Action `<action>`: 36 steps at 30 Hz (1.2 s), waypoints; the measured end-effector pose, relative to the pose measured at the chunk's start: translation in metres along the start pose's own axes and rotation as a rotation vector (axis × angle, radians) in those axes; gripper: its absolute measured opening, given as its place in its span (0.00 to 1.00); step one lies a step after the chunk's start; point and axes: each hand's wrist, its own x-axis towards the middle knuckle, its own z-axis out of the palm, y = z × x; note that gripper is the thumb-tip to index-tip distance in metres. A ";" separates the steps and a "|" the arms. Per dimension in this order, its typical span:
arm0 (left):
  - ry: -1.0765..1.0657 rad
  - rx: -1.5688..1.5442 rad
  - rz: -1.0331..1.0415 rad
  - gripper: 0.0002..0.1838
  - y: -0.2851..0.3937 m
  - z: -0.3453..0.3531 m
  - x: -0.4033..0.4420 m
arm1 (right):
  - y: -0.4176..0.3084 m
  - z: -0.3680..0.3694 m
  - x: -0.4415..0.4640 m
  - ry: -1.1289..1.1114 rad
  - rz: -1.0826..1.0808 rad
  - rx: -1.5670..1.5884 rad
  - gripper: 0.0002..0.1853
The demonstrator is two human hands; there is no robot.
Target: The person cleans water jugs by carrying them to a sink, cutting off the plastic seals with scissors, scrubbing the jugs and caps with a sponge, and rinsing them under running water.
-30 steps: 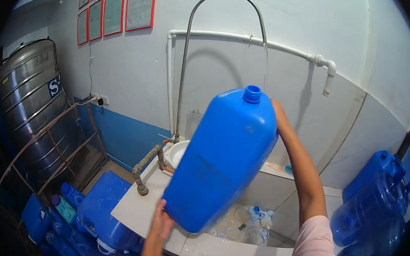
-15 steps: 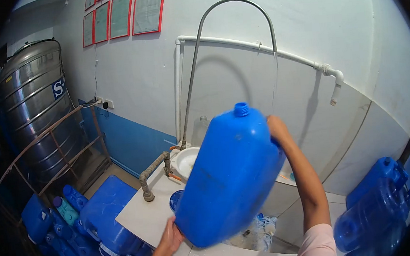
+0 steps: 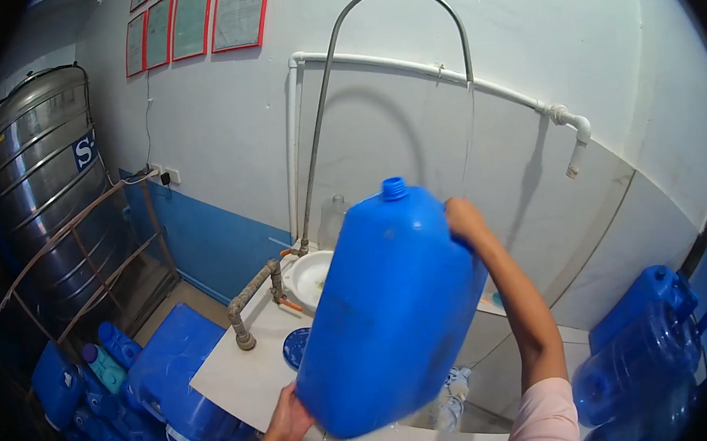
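A large blue jug (image 3: pixel 384 308) is tilted over the sink counter, its uncapped neck at the top. My right hand (image 3: pixel 464 219) holds the jug's upper right side, where the fingers are partly hidden behind it. Against the lower left corner of the jug, my left hand (image 3: pixel 291 415) supports it from below. Behind the jug a curved metal spout (image 3: pixel 466 45) lets a thin stream of water fall. A round dark blue lid-like object (image 3: pixel 296 347) lies on the counter (image 3: pixel 241 372), left of the jug.
A white basin (image 3: pixel 307 279) and a clear bottle (image 3: pixel 331 220) stand near the wall, beside a valve pipe (image 3: pixel 252 297). Clear plastic items (image 3: pixel 450 400) lie in the sink. Blue containers (image 3: pixel 174 356) fill the left floor; more jugs (image 3: pixel 638 364) stand right. A steel tank (image 3: pixel 48 184) is far left.
The jug has moved left and down and turned more upright, with both hands still on it. More of the basin and the round blue object on the counter now show.
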 end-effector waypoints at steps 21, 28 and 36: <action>-0.131 0.587 0.480 0.33 0.092 0.126 0.012 | 0.213 0.108 -0.166 0.238 0.472 1.481 0.21; -0.485 0.926 0.798 0.30 0.062 0.229 0.064 | 0.200 0.193 -0.292 0.272 0.578 1.876 0.22; 0.538 0.625 0.593 0.16 0.072 0.003 0.235 | 0.173 0.238 -0.327 0.207 0.485 2.082 0.24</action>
